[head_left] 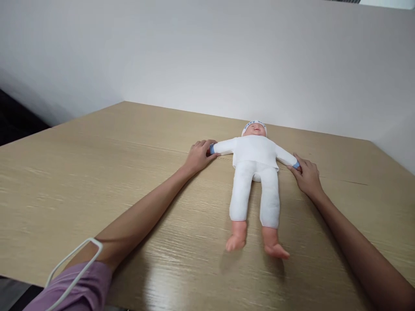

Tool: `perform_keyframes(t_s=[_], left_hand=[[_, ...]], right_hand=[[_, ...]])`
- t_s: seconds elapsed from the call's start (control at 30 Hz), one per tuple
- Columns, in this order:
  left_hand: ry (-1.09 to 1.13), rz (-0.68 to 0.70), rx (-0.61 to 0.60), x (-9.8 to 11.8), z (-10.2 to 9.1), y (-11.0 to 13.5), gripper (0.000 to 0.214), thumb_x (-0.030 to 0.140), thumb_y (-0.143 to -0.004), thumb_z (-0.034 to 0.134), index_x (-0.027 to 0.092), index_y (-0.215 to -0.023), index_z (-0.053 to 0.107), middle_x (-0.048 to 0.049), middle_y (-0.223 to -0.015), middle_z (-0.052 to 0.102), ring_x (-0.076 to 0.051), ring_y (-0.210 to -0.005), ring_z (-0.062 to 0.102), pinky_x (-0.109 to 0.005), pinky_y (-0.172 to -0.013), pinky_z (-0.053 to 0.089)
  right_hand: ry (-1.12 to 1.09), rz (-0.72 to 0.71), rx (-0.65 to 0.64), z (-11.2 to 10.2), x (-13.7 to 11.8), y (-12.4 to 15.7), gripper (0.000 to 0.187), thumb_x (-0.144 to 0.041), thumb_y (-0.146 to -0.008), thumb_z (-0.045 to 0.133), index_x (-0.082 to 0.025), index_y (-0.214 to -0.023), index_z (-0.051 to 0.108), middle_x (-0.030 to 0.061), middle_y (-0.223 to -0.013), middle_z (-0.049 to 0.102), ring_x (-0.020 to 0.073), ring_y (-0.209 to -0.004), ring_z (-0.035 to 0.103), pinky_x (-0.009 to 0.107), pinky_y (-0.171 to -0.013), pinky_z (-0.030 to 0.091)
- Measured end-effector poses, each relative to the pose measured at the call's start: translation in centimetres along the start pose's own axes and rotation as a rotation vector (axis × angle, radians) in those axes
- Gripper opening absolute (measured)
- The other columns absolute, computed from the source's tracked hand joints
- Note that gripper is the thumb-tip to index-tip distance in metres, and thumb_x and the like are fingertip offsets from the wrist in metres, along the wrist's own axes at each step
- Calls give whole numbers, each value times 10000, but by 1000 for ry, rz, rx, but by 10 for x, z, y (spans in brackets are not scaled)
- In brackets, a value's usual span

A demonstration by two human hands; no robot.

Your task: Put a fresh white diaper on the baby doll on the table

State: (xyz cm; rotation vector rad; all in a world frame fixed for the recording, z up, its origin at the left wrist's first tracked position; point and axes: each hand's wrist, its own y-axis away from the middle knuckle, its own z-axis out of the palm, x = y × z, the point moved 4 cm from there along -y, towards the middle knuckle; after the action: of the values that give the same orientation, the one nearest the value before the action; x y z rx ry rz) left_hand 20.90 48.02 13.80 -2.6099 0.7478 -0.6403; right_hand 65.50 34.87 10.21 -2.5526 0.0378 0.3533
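Baby doll lies flat on its back near the middle of the wooden table, head toward the wall, arms spread out to both sides, bare feet pointing at me.

My left hand is curled around the cuff end of the doll's arm on my left, fingers wrapped over the blue cuff, thumb side hidden (can't tell how tight). My right hand pinches the other blue cuff between thumb and fingertips, remaining fingers resting together on the tabletop.

Handling guess: light, soft stuffed body in a white romper, floppy limbs, so it will sag if lifted by the sleeves alone. Head and feet look like harder vinyl, a bit slick. Not fragile. Best hold is probably the torso or under the arms; cuffs are fine for stretching or dragging it flat.

Containers: none in view, nothing holds anything. A white cord loops over my purple sleeve at the bottom left.
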Motion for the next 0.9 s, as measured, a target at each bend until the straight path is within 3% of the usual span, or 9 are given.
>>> perform_keyframes(t_s=[0.23,0.4,0.6,0.7,0.77,0.83,0.9], left_hand=[[15,2,-17,3,-1,5,504,492,-992,651,205,-1406,646,-122,-1180,758,-329,-1090,641,-453,-1011,473],[31,-24,-1,3,-4,18,529,263,-970,608,145,-1485,596,-155,-1270,753,-333,-1138,650,-473,-1057,488],[63,-103,137,18,-13,46,571,189,-944,588,84,-1503,544,-254,-1475,604,-394,-1336,560,-564,-1145,446],[98,-89,193,48,-29,58,477,215,-976,581,104,-1440,574,-233,-1457,609,-371,-1364,540,-554,-1187,415],[155,-34,217,80,-48,73,399,255,-1006,585,144,-1389,596,-187,-1416,643,-325,-1336,562,-509,-1172,438],[298,67,270,120,-73,102,315,324,-1039,597,184,-1319,625,-145,-1349,678,-281,-1254,603,-454,-1083,499],[509,157,311,159,-97,150,196,359,-1062,604,219,-1187,660,-89,-1133,727,-228,-1011,661,-399,-920,541]], right_hand=[[19,50,-57,12,5,-3,746,-565,-1052,411,-131,-1659,437,227,-1411,662,408,-1245,584,599,-1076,469],[59,158,-96,9,-7,7,865,-587,-1011,469,-99,-1704,294,237,-1540,572,416,-1391,497,570,-1163,417],[34,212,-1,-9,-25,28,899,-528,-961,528,0,-1656,316,322,-1575,498,435,-1456,447,602,-1201,373],[-31,155,99,-33,-57,38,810,-454,-941,554,-16,-1602,390,312,-1538,536,411,-1445,466,612,-1208,373],[-110,100,167,-60,-89,53,729,-459,-969,543,-81,-1582,432,269,-1515,571,388,-1423,499,623,-1207,381],[-230,34,208,-91,-122,84,672,-489,-1007,545,-155,-1583,455,217,-1512,597,357,-1403,537,607,-1197,416],[-367,-3,187,-117,-147,135,602,-485,-1050,536,-231,-1592,473,169,-1524,606,325,-1362,593,580,-1154,478]])
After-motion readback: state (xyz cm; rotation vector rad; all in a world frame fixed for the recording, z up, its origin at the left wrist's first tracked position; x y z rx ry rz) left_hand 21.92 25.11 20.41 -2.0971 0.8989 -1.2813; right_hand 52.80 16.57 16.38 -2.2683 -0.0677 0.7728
